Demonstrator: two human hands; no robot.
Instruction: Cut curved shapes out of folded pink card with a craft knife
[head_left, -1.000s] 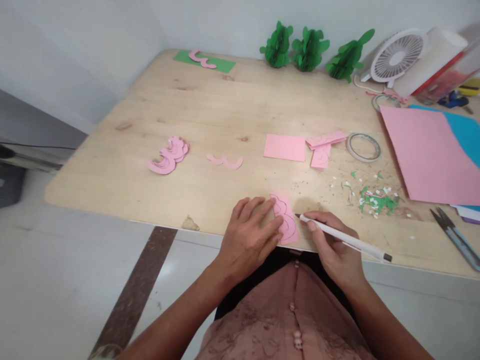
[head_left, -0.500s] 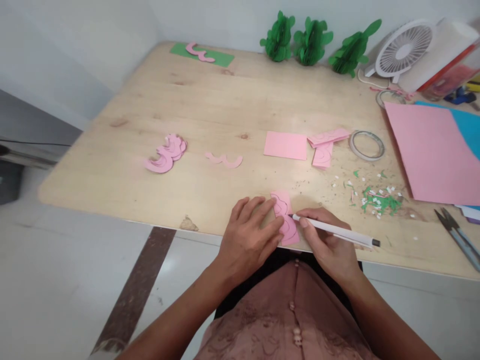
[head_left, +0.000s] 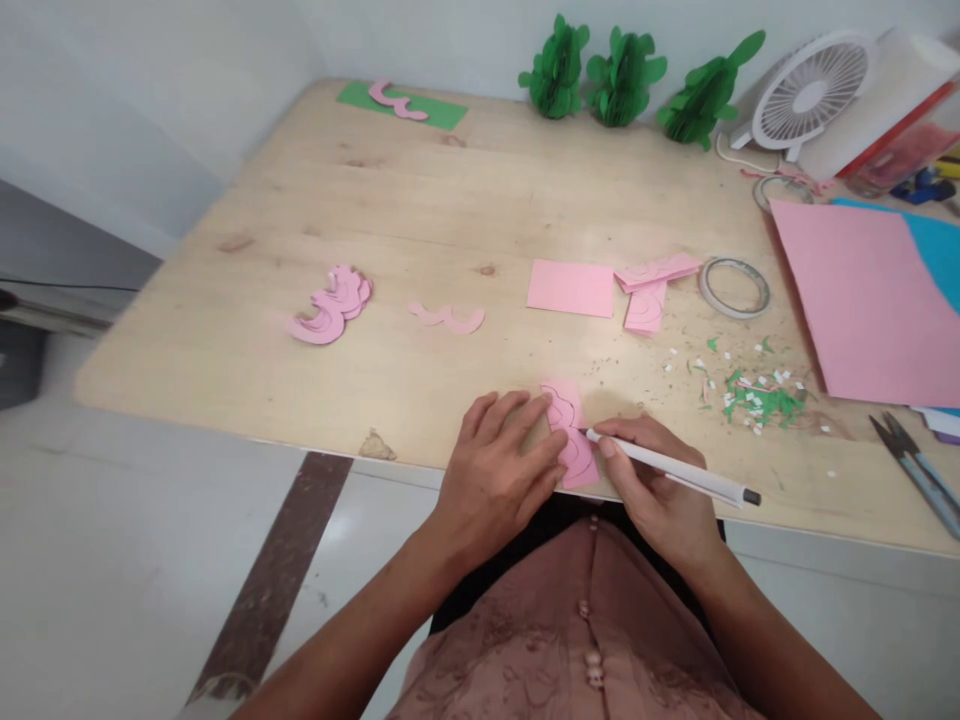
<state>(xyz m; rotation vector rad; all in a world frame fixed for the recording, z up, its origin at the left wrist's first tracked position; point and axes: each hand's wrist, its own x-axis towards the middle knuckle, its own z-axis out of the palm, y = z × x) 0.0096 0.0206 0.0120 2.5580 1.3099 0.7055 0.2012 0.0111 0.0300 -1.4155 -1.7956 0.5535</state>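
A small pink paper piece point(head_left: 576, 460) with a wavy pen outline lies at the table's front edge. My left hand point(head_left: 499, 470) is spread flat, its fingertips pressing on the left side of that paper. In my right hand point(head_left: 664, 495) is a white pen point(head_left: 675, 466) with a dark end cap, its tip touching the paper's right side at the dip between the two drawn curves. Beyond the hands are a curvy pink cutout point(head_left: 448, 318), a plain pink rectangle point(head_left: 571, 288) and folded pink pieces point(head_left: 646, 305) with drawn lines.
A pile of pink cutouts point(head_left: 334, 307) sits to the left. On the right are a tape roll point(head_left: 734, 288), green and white scraps point(head_left: 761, 400), pink sheets point(head_left: 870, 300) and thread snips point(head_left: 916, 470). Green paper shapes point(head_left: 621, 80) and a white fan point(head_left: 810, 95) stand at the back.
My right hand has moved the pen slightly left, from beside the pink paper onto its right side. My left hand stays in place on the paper. The view has shifted a little.
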